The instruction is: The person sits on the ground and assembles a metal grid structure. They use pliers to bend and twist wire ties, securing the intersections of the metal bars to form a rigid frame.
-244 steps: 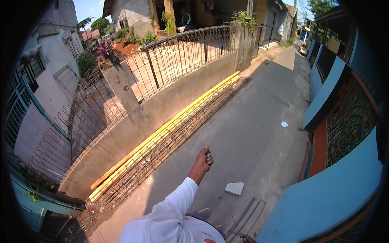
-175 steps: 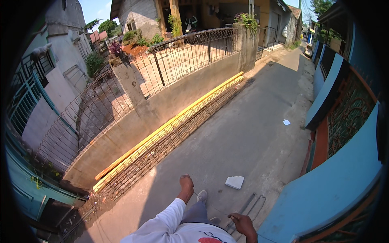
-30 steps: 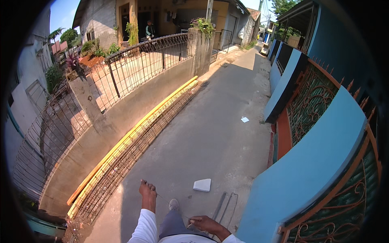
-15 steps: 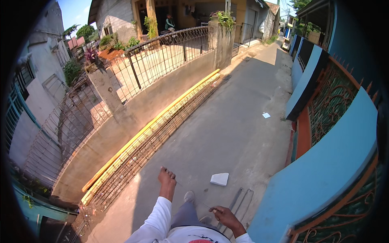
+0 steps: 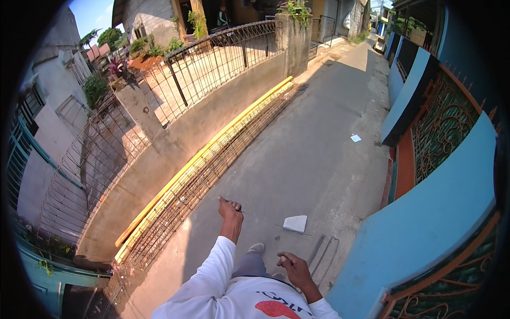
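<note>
Left hand [image 5: 230,209] is reaching farther forward over the grey asphalt road [image 5: 297,159], fingers closing on what looks like a thin dark strand, wire or string [image 5: 263,219]. Strand is running rightward from that fist, long axis mostly crosswise, slanting slightly back toward the person, fading out near the left edge of a whitish, flat, angular block [image 5: 295,224] lying on the road. Left hand is sitting nearer the strand. Right hand [image 5: 295,266] is hanging closer to the body, fingers curling shut; can't tell whether they're pinching anything.
</note>
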`<state>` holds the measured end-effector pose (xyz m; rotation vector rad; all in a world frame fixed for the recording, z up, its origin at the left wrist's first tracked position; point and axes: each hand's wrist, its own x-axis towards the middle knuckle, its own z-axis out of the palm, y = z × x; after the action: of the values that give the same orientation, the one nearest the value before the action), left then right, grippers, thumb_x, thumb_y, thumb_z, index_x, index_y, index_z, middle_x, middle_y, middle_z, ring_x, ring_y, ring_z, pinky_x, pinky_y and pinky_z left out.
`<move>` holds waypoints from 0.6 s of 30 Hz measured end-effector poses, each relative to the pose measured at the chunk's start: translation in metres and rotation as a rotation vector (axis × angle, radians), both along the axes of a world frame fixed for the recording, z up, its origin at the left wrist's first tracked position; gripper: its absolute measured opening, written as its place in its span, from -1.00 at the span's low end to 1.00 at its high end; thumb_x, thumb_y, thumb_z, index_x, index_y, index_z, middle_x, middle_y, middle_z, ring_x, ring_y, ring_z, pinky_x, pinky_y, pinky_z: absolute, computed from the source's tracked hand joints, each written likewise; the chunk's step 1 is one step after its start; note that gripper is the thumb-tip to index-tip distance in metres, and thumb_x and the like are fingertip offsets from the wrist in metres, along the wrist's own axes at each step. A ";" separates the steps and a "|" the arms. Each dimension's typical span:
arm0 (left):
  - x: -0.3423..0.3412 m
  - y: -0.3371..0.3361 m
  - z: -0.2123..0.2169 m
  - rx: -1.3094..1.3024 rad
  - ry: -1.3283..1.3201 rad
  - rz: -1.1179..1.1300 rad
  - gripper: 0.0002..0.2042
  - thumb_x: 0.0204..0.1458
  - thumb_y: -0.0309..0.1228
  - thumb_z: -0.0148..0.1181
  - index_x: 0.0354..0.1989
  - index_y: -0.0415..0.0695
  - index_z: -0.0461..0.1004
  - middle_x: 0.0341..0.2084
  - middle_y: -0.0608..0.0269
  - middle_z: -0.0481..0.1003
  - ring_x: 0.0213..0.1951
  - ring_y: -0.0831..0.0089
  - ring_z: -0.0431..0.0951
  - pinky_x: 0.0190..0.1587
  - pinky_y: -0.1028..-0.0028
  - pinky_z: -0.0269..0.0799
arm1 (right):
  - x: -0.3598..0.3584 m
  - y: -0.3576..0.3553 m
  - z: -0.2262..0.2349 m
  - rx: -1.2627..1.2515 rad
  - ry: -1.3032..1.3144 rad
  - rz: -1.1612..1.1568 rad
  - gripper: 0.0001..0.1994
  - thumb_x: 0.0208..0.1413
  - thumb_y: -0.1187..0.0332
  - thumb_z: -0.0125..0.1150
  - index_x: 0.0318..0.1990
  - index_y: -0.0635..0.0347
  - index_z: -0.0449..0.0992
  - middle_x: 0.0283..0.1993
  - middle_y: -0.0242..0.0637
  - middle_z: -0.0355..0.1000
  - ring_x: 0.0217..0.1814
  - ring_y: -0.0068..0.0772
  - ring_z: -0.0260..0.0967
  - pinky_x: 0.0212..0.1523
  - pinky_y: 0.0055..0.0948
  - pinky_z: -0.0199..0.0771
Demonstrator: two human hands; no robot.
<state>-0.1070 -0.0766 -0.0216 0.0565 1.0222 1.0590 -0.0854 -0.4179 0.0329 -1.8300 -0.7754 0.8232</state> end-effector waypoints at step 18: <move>0.103 -0.023 0.006 -0.317 -0.018 -1.326 -0.01 0.13 0.36 -0.05 0.24 -0.55 0.15 0.20 -0.20 0.32 0.10 0.04 0.47 0.19 0.05 0.41 | 0.120 0.125 0.087 0.509 -0.184 -0.825 -0.65 0.44 0.13 -0.07 -0.07 0.24 0.50 0.01 -0.13 0.53 0.03 -0.41 0.46 0.10 -0.35 0.47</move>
<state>-0.0036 -0.0992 -0.0155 0.4022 0.8562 -0.3068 0.0346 -0.2933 0.1200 -1.5516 -0.2383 -0.0787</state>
